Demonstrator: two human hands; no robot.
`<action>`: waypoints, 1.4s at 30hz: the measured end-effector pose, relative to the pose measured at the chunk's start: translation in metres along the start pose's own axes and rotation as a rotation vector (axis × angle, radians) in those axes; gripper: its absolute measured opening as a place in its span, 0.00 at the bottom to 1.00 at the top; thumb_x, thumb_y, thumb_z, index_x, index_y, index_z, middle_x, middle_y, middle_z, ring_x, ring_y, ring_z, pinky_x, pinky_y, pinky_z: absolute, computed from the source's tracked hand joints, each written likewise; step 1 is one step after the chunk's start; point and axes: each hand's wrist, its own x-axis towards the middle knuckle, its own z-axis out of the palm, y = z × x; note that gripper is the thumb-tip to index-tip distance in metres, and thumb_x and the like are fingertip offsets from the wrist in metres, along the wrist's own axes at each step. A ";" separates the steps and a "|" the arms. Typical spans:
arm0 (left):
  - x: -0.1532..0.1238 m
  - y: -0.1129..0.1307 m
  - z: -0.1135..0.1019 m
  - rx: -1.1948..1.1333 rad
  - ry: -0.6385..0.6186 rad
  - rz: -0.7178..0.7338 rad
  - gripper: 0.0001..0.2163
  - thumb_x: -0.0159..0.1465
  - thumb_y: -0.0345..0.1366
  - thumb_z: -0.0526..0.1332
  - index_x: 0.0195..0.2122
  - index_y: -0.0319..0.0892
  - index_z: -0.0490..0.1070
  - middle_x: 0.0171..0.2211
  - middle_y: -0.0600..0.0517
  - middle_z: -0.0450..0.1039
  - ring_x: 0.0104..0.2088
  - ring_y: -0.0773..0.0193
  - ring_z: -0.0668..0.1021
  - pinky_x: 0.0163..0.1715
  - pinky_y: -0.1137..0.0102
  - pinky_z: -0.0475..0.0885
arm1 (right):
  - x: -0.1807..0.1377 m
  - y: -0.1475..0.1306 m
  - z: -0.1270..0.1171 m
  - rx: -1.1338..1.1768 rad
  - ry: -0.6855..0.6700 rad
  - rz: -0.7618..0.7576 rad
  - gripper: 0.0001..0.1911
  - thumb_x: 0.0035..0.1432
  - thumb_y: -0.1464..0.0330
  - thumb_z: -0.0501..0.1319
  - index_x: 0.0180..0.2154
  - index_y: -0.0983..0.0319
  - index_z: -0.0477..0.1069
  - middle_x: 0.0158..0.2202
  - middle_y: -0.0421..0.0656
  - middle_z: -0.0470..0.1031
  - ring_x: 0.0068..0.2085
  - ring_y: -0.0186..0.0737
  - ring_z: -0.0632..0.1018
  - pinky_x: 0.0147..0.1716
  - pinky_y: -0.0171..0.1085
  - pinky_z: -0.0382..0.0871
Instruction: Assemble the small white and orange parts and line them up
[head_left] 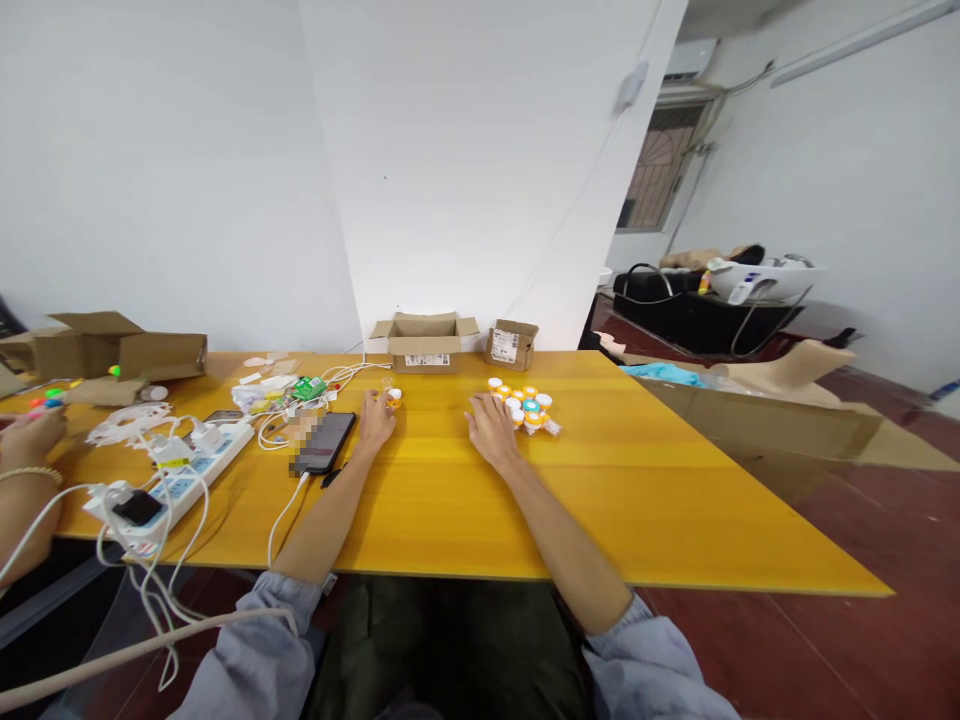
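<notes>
My left hand (376, 420) is on the table, its fingers curled against a small orange jar with a white lid (394, 397). Just behind that jar is a small clear piece, too small to name. To the right, my right hand (491, 428) has its fingers stretched out and apart at the left edge of a cluster of small lidded jars (531, 406). Most of these have white lids and orange bodies; one jar's lid is teal. My right fingertips partly hide the nearest jars.
Two open cardboard boxes (425, 345) (512, 345) stand against the wall. Left of me lie a phone (330, 443), a power strip (184, 485) with tangled white cables, and small packets (262, 395). Another person's hand (34, 438) is at far left.
</notes>
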 end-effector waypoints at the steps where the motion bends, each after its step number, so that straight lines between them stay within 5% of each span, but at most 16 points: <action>1: 0.000 0.000 0.001 -0.012 0.005 -0.008 0.12 0.59 0.26 0.60 0.42 0.46 0.77 0.53 0.43 0.70 0.51 0.50 0.78 0.55 0.55 0.73 | 0.000 0.000 0.000 -0.005 -0.004 0.004 0.17 0.66 0.70 0.51 0.51 0.60 0.74 0.55 0.53 0.73 0.55 0.54 0.69 0.56 0.50 0.62; 25: -0.002 0.005 -0.003 -0.026 -0.005 -0.011 0.15 0.55 0.23 0.58 0.40 0.45 0.77 0.50 0.43 0.72 0.52 0.48 0.75 0.59 0.51 0.69 | -0.001 -0.005 0.001 -0.046 -0.092 0.081 0.15 0.65 0.71 0.53 0.50 0.61 0.73 0.56 0.54 0.72 0.56 0.53 0.69 0.55 0.49 0.63; 42: -0.007 0.008 -0.003 -0.052 0.036 0.100 0.15 0.55 0.21 0.58 0.40 0.45 0.75 0.49 0.43 0.70 0.51 0.48 0.71 0.52 0.55 0.69 | -0.001 0.005 0.022 -0.006 0.102 0.054 0.13 0.61 0.73 0.56 0.46 0.61 0.74 0.51 0.53 0.73 0.53 0.52 0.71 0.51 0.47 0.67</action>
